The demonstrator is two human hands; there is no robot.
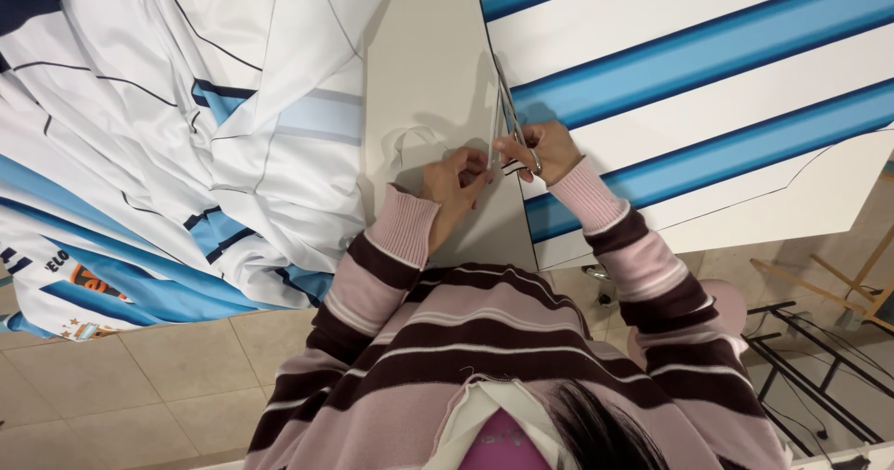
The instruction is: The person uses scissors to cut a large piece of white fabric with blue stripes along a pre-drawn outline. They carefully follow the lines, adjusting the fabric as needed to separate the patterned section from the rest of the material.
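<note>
We see a pale, smooth cutting table (pixel 424 51) running up the middle of the view, with a big heap of white and light-blue striped printed fabric (pixel 177 125) spilling over its left edge toward the beige tiled floor (pixel 158 377). Over the table's right side lies a flat sheet of white cloth with broad blue stripes (pixel 708 69), its long cut edge running down toward us along the table's middle. Off the table's lower right corner stand a black metal frame (pixel 810 358) and a wooden stand (pixel 838 288). At the near end of that cut edge our right hand (pixel 545 149) is closed through the handles of slim metal scissors (pixel 512 121), whose blades point up the edge away from us. Just to its left, our left hand (pixel 456 179) pinches a narrow trimmed strip of white cloth (pixel 491 139), which rises beside the blades, touching the sheet's edge.
</note>
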